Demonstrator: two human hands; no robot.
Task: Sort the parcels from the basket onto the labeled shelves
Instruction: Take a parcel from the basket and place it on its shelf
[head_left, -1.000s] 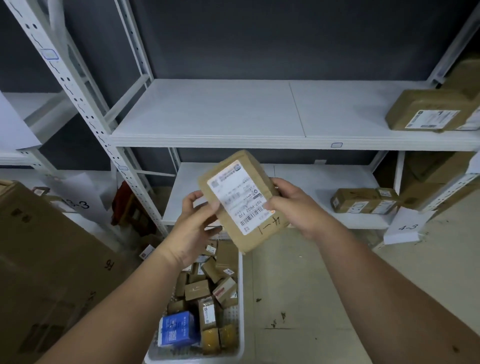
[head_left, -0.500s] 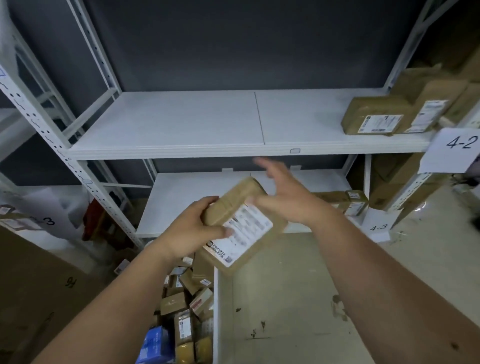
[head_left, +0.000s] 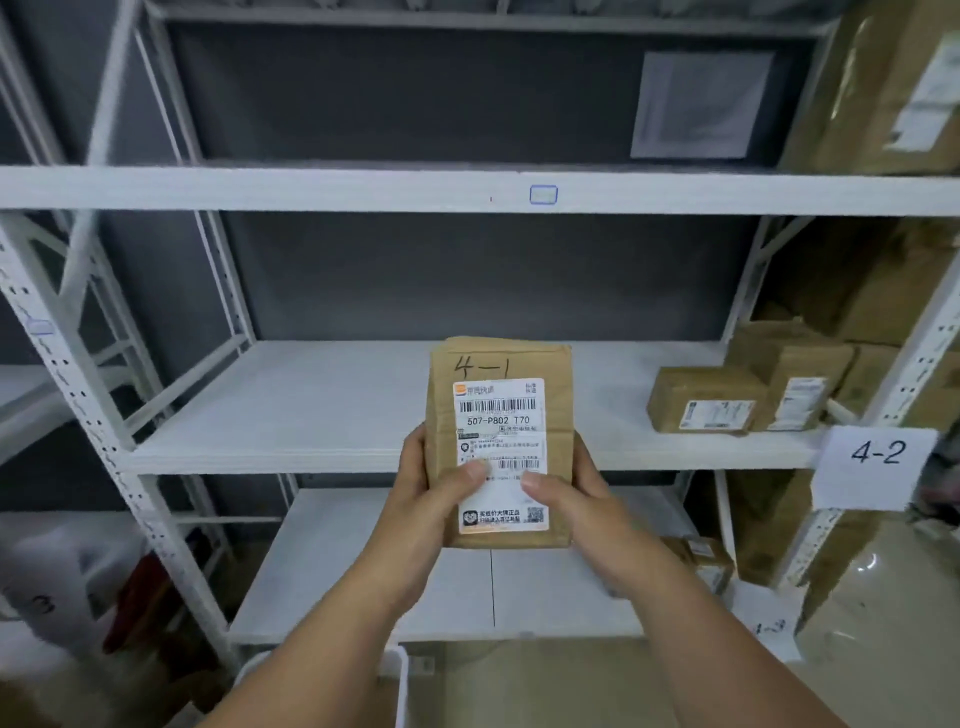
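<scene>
— Brown parcel (head_left: 500, 441), marked "4-1": where is it?
— Upright before the middle shelf (head_left: 311, 410), gripped by the left hand (head_left: 421, 499) and right hand (head_left: 582, 499), thumbs pressed on its label.
— What is on that shelf?
— Two cardboard boxes (head_left: 706, 400) at its right end, beside the "4-2" sign (head_left: 878, 467).
— And the basket (head_left: 400, 670)?
— Only a white corner shows; contents hidden.

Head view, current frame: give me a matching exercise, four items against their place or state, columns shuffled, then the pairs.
Items:
1. held parcel
2. 4-2 sign
3. taped box
4. blue-outlined tag

Places or states:
A. on the upper shelf's front edge
B. resting on the middle shelf, right side
C. gripped upright by left hand and right hand
D. hanging at the right upright

Pairs: 1-C, 2-D, 3-B, 4-A
</scene>
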